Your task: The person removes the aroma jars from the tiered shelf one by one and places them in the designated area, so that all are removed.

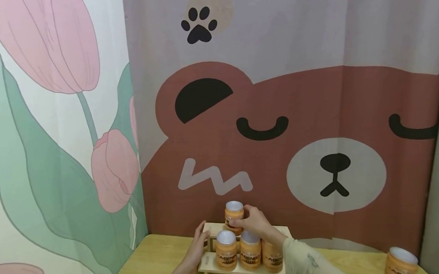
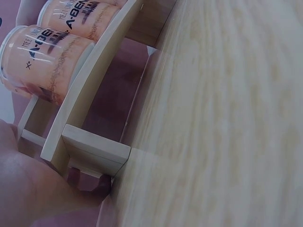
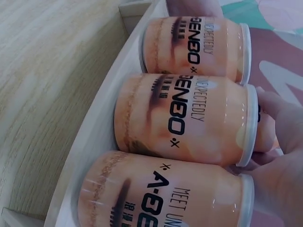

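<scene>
A-BENBO jars: smooth, glossy printed sides, bright streaks of light; body material unclear.
Jar lids: silvery, smooth; metal or plastic, can't tell.
Two-tier stand: pale wood, smooth, matt.
Table top: wood-grain surface, smooth, faint sheen.
Bear curtain, far: printed cloth, matt.
Tulip curtain, left: printed cloth, matt.
Right sleeve: soft cloth, matt.

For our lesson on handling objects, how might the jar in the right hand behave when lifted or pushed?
The jar is likely stiff, with no squashing visible where the right hand grips it. Small enough for one hand, it may be light. Its round body could roll if it fell onto its side.
</scene>
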`<state>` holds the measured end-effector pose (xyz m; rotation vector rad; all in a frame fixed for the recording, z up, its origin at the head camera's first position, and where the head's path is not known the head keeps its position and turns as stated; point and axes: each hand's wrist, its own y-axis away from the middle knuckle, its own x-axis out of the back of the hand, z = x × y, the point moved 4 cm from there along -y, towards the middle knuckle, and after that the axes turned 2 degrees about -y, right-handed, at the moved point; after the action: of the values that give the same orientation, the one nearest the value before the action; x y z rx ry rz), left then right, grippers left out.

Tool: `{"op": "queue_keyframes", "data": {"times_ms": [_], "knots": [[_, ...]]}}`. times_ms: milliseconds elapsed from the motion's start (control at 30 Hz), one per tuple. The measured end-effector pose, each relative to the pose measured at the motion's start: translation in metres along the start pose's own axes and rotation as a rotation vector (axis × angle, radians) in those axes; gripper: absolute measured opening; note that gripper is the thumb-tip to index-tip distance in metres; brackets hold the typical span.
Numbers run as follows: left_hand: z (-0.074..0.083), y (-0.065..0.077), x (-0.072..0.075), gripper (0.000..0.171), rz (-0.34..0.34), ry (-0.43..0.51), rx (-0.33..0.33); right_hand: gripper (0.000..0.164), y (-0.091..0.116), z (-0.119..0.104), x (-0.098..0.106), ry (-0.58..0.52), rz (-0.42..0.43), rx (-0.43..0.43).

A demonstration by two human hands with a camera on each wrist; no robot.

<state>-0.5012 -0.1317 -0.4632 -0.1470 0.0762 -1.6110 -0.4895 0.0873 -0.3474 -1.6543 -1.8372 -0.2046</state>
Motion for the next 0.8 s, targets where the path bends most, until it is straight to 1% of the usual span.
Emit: {"op": "queue_keyframes", "data": {"times_ms": [133,300,533,800], "knots": [[0.001,0.001,0.000,0.081,0.002,0.005,-0.011,0.068,-0.004,0.000,-0.002,-0.056,-0.040,-0.014],[0.001,0.002,-0.001,0.081,0.005,0.000,-0.023,0.066,-0.007,-0.001,-0.005,-0.092,-0.065,-0.021],[0.002,0.002,-0.001,0.080,0.002,0.002,-0.024,0.061,-0.010,0.001,-0.007,-0.139,-0.062,-0.029],[0.003,0.003,-0.001,0.080,0.000,0.004,-0.034,0.057,-0.011,0.003,-0.006,-0.160,-0.066,-0.013]]}}
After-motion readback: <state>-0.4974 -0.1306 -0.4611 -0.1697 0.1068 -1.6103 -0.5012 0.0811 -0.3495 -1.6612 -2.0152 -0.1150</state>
